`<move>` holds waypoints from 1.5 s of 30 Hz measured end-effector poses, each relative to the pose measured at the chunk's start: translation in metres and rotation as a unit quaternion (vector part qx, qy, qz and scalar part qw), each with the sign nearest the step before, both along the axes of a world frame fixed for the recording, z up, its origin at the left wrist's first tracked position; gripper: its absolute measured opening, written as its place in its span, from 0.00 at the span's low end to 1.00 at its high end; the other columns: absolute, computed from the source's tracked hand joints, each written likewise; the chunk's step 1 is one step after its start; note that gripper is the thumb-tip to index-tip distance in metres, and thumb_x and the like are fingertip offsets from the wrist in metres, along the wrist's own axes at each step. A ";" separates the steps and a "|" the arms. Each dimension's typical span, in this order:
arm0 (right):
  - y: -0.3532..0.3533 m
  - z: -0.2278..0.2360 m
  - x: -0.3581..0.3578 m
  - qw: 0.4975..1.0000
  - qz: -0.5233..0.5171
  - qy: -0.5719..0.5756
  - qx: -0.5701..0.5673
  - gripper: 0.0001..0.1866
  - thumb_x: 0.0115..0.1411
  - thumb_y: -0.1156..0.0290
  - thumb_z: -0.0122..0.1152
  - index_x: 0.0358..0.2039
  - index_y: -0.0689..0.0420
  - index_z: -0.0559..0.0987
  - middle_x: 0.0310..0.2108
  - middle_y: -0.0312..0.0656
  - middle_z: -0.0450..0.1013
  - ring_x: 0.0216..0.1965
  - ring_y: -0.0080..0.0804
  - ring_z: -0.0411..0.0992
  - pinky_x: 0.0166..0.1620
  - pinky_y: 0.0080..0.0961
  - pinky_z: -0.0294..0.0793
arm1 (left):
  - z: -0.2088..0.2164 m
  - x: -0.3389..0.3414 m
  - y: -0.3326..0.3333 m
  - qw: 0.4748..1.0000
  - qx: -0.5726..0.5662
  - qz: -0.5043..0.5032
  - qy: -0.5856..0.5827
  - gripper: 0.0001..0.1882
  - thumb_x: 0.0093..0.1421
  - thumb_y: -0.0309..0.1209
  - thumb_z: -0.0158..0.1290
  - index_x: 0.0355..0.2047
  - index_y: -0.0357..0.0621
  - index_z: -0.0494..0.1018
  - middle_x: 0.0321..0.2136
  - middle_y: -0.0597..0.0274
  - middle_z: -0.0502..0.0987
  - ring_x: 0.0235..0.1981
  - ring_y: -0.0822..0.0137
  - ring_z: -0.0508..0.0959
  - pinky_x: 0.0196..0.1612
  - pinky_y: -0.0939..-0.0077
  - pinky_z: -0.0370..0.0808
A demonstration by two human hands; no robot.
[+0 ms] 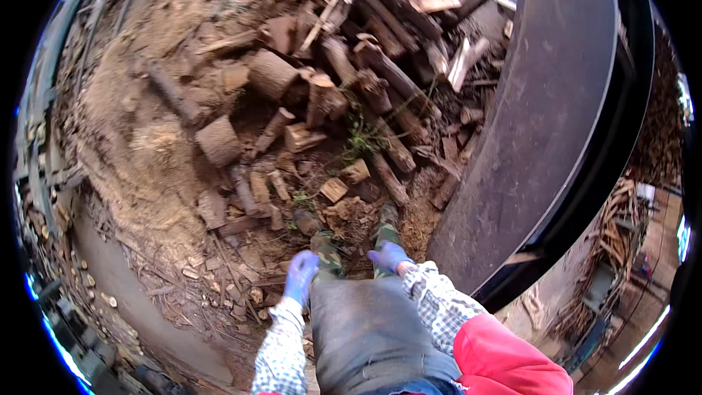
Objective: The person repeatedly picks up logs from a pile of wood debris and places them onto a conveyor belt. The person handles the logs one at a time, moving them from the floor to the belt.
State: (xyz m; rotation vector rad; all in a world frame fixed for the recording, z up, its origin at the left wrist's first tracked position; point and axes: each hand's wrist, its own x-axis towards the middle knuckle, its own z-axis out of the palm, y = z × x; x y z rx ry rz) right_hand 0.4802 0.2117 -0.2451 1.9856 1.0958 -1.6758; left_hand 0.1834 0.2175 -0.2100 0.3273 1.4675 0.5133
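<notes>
My left hand (300,276), in a blue-purple glove, hangs beside my left leg with its fingers loosely extended and holding nothing visible. In a matching glove, my right hand (390,256) is in front of my right shin, its fingers apart and nothing seen in them. Both hands are slightly blurred. Beyond my boots lie split firewood pieces, the nearest being a small pale block (334,189) and another short block (355,171). Thick round log sections (218,141) lie farther left, beside a large log round (272,74).
A heap of long logs (395,77) fills the far middle. To my right, a broad dark metal surface (537,117) with a raised edge runs from far to near. Sawdust (157,139) covers the ground at left. Stacked split wood (610,227) stands at the far right.
</notes>
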 end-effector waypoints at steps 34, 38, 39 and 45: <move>-0.017 -0.370 0.276 0.815 -0.165 -0.485 0.271 0.40 0.54 0.55 0.65 0.59 0.71 0.65 0.58 0.72 0.64 0.63 0.64 0.62 0.65 0.47 0.61 | -0.137 0.239 0.051 0.973 -0.225 0.029 -0.031 0.30 0.62 0.40 0.59 0.61 0.46 0.64 0.47 0.58 0.76 0.46 0.59 0.79 0.47 0.55 0.82; -0.025 -0.400 0.331 0.793 -0.351 -0.483 0.125 0.41 0.51 0.49 0.67 0.56 0.69 0.70 0.55 0.67 0.70 0.56 0.60 0.71 0.59 0.46 0.70 | -0.136 0.232 0.069 0.973 -0.224 0.003 -0.053 0.36 0.60 0.39 0.58 0.63 0.36 0.59 0.49 0.50 0.75 0.50 0.53 0.77 0.54 0.56 0.76; -0.028 -0.410 0.336 0.792 -0.354 -0.487 0.105 0.45 0.49 0.47 0.70 0.57 0.69 0.69 0.55 0.67 0.70 0.56 0.59 0.71 0.59 0.46 0.70 | -0.134 0.233 0.072 0.974 -0.215 0.029 -0.060 0.36 0.59 0.39 0.58 0.63 0.35 0.59 0.50 0.49 0.75 0.50 0.53 0.77 0.54 0.57 0.76; -0.035 -0.400 0.290 0.825 -0.391 -0.369 0.172 0.53 0.43 0.39 0.76 0.56 0.71 0.68 0.51 0.67 0.72 0.54 0.58 0.73 0.56 0.47 0.72 | -0.141 0.198 0.071 0.943 -0.316 0.064 -0.082 0.36 0.57 0.39 0.60 0.63 0.37 0.62 0.51 0.47 0.75 0.52 0.47 0.76 0.58 0.45 0.72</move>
